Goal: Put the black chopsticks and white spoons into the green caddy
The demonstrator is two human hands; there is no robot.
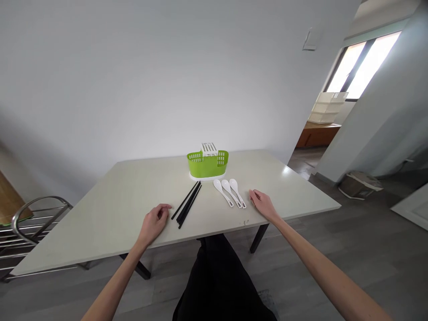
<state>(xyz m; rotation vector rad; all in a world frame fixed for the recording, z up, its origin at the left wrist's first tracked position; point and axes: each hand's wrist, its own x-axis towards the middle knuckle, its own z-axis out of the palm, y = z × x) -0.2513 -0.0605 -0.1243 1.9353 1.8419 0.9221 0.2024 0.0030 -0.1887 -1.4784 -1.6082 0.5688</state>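
My left hand rests on the table near its front edge, fingers curled in and holding nothing. Just right of it lie several black chopsticks in a loose bundle, apart from the fingers. Three white spoons lie side by side, bowls pointing away from me. To their right, my right hand lies on the tabletop with its fingers folded together and nothing visible in them. Behind the chopsticks and spoons stands a green utensil basket with a white slotted middle section and a white base.
The pale table stands against a white wall. At the left is a metal rack. A brown bin sits on the floor to the right, and a white storage box stands by the window.
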